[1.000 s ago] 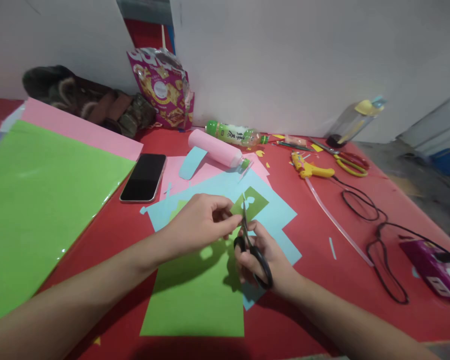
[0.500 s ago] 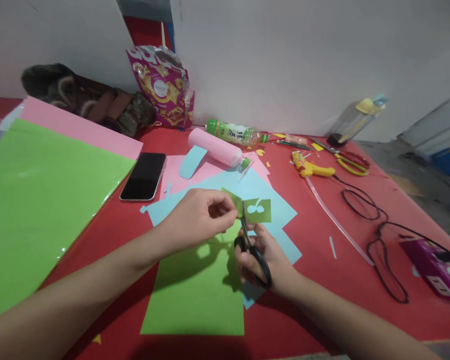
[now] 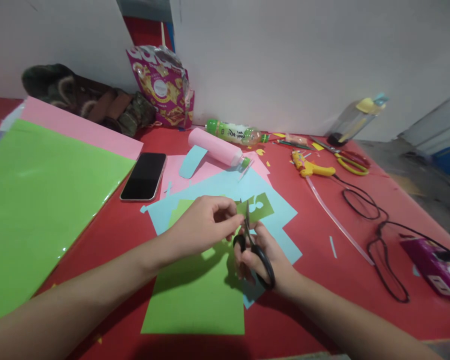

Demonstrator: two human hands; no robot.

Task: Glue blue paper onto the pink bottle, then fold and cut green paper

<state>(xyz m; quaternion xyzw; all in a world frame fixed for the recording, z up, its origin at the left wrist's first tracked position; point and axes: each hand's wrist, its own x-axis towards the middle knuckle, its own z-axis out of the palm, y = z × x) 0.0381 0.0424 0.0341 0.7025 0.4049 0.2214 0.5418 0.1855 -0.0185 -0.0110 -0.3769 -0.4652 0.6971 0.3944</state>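
My left hand [image 3: 213, 220] pinches a small piece of green paper [image 3: 264, 211] between thumb and fingers. That piece has a rounded cut-out near its right end. In my right hand [image 3: 260, 255] is a pair of black-handled scissors [image 3: 263, 267], its blades at the green piece close to my left fingertips. How far the blades are parted is hard to make out. Below both hands lies a larger light green sheet [image 3: 195, 305], on top of light blue paper [image 3: 281, 210].
A phone [image 3: 143, 176] lies left of the papers, beside green sheets in a clear sleeve [image 3: 52, 200]. Behind are a pink-wrapped bottle [image 3: 217, 147], a tea bottle [image 3: 232, 132] and a snack bag [image 3: 163, 87]. A yellow glue gun [image 3: 311, 167], its cord and a purple power strip [image 3: 435, 270] occupy the right.
The green piece has tilted, its right end now higher. My left hand has shifted slightly right and down, and the scissor blades sit a little further right.
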